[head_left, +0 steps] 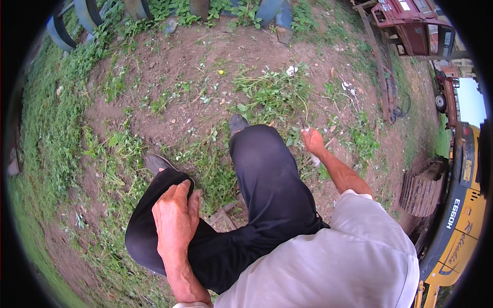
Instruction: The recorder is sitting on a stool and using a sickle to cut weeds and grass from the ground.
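My left hand (pixel 177 213) lies over my bent left leg, its fingers stretched along the dark trousers (pixel 262 164) and the thumb a little apart; it holds nothing. Out to the right, my right hand (pixel 312 140) is closed low above the ground. Something thin and dark shows at its fingertips, too small to make out. Just beyond that hand lies a loose heap of green weeds (pixel 272 90), with stems reaching toward the fingers. More leafy weeds (pixel 213 179) lie on the soil between my shoes.
Curved blue-grey metal pieces (pixel 90 15) stand at the far left. A yellow excavator (pixel 459 226) with a track (pixel 423 190) is at the right, and a dark red vehicle cab (pixel 411 28) at the far right. A long rusty beam (pixel 380 66) lies near it.
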`<state>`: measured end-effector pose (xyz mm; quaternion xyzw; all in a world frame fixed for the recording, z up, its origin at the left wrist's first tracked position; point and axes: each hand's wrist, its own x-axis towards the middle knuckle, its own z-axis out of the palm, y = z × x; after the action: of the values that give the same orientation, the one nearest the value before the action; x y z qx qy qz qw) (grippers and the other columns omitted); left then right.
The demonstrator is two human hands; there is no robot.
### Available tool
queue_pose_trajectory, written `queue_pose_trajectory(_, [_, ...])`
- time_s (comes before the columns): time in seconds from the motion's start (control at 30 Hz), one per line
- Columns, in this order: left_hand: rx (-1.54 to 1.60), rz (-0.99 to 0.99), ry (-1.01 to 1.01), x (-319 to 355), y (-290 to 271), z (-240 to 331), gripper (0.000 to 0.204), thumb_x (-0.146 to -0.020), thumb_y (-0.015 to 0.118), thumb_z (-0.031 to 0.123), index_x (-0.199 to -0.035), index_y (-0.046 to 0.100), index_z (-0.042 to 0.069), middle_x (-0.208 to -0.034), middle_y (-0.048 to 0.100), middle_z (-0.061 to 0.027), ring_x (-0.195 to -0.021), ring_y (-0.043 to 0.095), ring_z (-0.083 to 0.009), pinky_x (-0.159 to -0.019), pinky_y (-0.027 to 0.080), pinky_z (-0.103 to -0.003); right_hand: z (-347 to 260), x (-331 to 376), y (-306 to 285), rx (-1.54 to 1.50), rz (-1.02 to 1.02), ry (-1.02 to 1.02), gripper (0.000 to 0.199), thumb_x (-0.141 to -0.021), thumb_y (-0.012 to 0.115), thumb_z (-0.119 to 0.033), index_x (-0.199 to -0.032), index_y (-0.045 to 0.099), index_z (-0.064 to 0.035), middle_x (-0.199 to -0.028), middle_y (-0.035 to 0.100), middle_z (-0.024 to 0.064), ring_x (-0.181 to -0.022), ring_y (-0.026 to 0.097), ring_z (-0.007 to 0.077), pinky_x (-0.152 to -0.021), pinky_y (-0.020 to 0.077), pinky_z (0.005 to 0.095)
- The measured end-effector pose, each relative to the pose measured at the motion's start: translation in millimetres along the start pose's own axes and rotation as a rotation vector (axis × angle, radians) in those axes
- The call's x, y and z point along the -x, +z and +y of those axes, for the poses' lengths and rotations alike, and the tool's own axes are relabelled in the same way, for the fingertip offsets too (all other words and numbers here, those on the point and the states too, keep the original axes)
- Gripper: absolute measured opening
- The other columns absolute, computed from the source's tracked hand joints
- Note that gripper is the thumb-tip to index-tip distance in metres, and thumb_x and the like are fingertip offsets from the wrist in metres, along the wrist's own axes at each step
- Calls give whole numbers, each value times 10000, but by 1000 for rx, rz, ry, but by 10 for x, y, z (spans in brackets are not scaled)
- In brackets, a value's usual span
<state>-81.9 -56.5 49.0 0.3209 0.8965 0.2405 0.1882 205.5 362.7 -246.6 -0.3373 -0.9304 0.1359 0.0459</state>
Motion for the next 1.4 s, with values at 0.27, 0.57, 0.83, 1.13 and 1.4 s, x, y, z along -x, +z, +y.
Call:
queue_pose_trajectory(0.27, [-12, 14, -21, -12, 31, -42, 240, -819, 731, 130, -1010, 678, -6, -807, 647, -174, -751, 642, -398, -672, 498, -475, -697, -392, -533, -1187, -41, 890, 261, -983, 577, -362, -956, 489, -117, -624, 536, 38, -440, 506, 157, -387, 420, 322])
queue_pose_trajectory(0.57, [-83, 4, 0, 51, -33, -200, 235, -863, 695, 196, -975, 671, -9, -849, 682, -206, -807, 664, -410, -724, 519, -485, -894, -443, -846, -1152, -163, 682, 232, -969, 589, -341, -980, 549, -113, -620, 567, 34, -426, 516, 143, -375, 406, 276])
queue_pose_trajectory(0.83, [-46, 38, 25, 97, 66, -312, 225, -883, 676, 207, -851, 608, -5, -790, 661, -218, -814, 660, -432, -718, 511, -521, -950, -353, -886, -1101, -111, 635, 256, -988, 560, -369, -950, 517, -120, -617, 551, 45, -411, 506, 153, -359, 418, 296])
queue_pose_trajectory(1.13, [-17, 86, 26, 121, 96, -316, 239, -875, 667, 217, -851, 623, -17, -772, 666, -246, -809, 658, -453, -710, 513, -534, -1291, -31, -1004, -844, -138, 497, 356, -985, 546, -286, -1029, 649, 52, -806, 640, 84, -750, 564, 189, -710, 471, 411])
queue_pose_trajectory(1.4, [-7, 77, 16, 80, 111, -320, 252, -878, 668, 240, -870, 634, -10, -780, 669, -252, -822, 663, -454, -727, 514, -539, -273, 732, -324, -983, -403, 529, 242, -964, 520, -196, -995, 679, -17, -896, 685, 76, -783, 622, 166, -684, 505, 342])
